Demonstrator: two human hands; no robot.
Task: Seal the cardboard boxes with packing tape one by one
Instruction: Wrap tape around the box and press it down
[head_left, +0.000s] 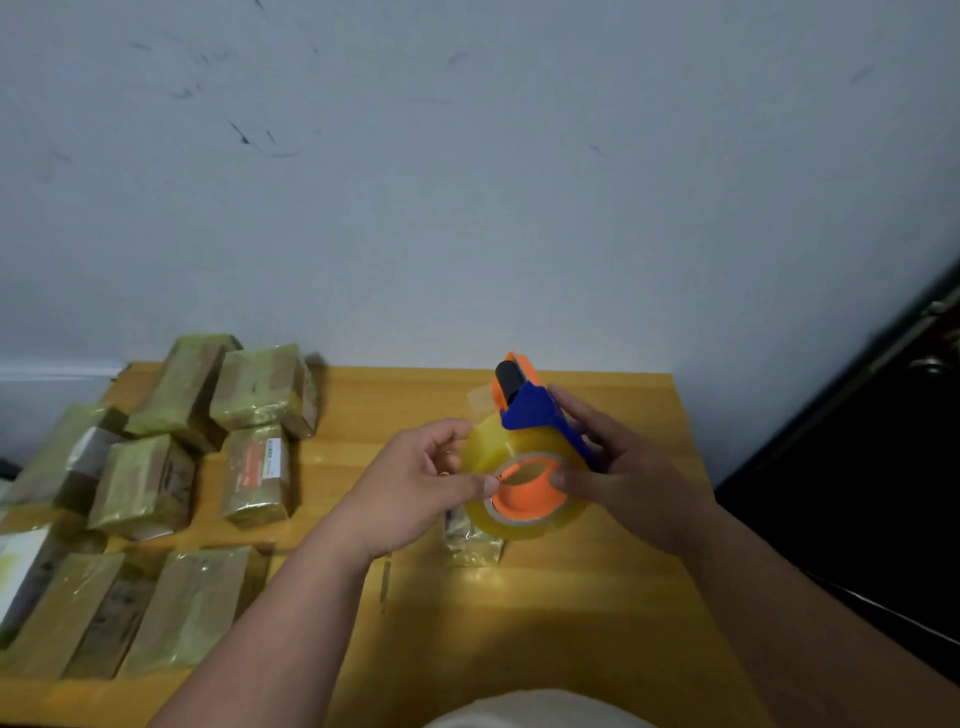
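A tape dispenser (524, 410) with a blue and orange frame carries a roll of clear yellowish packing tape (519, 457) on an orange core. I hold it above the middle of the wooden table (623, 571). My right hand (623, 467) grips the blue frame, thumb on the orange core. My left hand (421, 483) holds the roll's left side, fingers curled round its rim, thumb at the core. A small taped box (472, 543) lies on the table right below the roll, mostly hidden. Several tape-wrapped cardboard boxes (145, 483) crowd the table's left part.
A grey wall (467, 182) rises just behind the table. A dark door or cabinet (883, 441) stands to the right of the table's edge. A white-topped box (21, 566) sits at the far left edge.
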